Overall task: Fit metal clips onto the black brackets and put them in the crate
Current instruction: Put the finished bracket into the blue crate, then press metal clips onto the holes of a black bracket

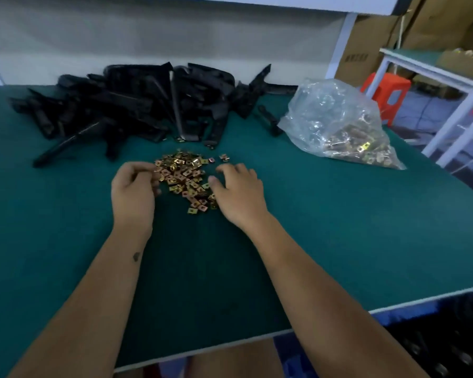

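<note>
A loose heap of small gold metal clips (185, 177) lies on the green table mat (339, 227). My left hand (134, 190) rests at the heap's left edge with fingers curled in, pinching at clips; whether it holds one is hard to tell. At the heap's right edge, my right hand (238, 193) is spread with fingers apart, fingertips touching the clips. A big pile of black brackets (137, 105) lies behind the heap, toward the back of the table. Below the table's front right edge, a blue crate (434, 339) holds dark parts.
A clear plastic bag (339, 124) with more clips sits at the right. Beyond the table's right edge stand a white frame (453, 124), a red stool (388, 94) and cardboard boxes (366, 50). A white shelf (284, 4) overhangs the back.
</note>
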Demonstrator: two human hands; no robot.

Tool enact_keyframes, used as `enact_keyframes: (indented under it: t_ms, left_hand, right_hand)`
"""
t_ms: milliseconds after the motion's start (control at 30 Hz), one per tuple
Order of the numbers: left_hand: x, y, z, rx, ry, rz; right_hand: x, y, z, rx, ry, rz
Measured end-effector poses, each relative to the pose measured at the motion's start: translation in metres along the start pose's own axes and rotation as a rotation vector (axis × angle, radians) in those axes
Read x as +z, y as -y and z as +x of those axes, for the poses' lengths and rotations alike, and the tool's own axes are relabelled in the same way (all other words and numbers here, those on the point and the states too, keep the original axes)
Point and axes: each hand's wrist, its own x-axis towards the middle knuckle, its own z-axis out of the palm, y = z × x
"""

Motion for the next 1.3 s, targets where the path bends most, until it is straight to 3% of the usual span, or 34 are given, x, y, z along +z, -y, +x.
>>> enact_keyframes:
  t_ms: [100,167,333,500,633,767,1000,1133,1200,1300]
  left_hand:
    - [0.002,0.004,0.013,-0.007,-0.004,0.063]
    - [0.011,0.007,0.019,0.0,0.001,0.153]
    - [0.033,0.006,0.027,0.09,0.018,0.653]
    - [0.033,0.01,0.032,0.077,0.034,0.572]
    - [0.033,0.011,0.033,0.083,0.028,0.586]
    - [0.033,0.012,0.033,0.08,0.041,0.607]
    - [0.029,0.004,0.029,0.043,0.08,0.425]
    - [0.023,-0.011,0.031,-0.077,0.081,-0.117]
    - [0.018,-0.016,0.034,-0.167,0.114,-0.366]
    - [0.009,-0.017,0.039,-0.279,0.245,-0.46]
  right_hand:
    - [0.005,-0.002,0.019,0.016,-0.085,0.111]
    - [0.007,-0.005,0.034,0.028,-0.116,0.059]
    - [0.014,-0.008,0.075,0.044,-0.105,-0.074]
    - [0.024,-0.003,0.115,0.101,0.099,-0.339]
    - [0.027,-0.004,0.123,0.123,-0.044,-0.279]
    - [0.022,-0.015,0.118,0.156,-0.256,0.076]
    - [0.001,-0.026,0.093,0.338,-0.633,1.156]
    - [-0.01,-0.032,0.073,0.346,-0.533,1.597]
    - [-0.012,-0.031,0.066,0.284,-0.421,1.652]
    - [-0.011,-0.021,0.061,0.206,-0.314,1.667]
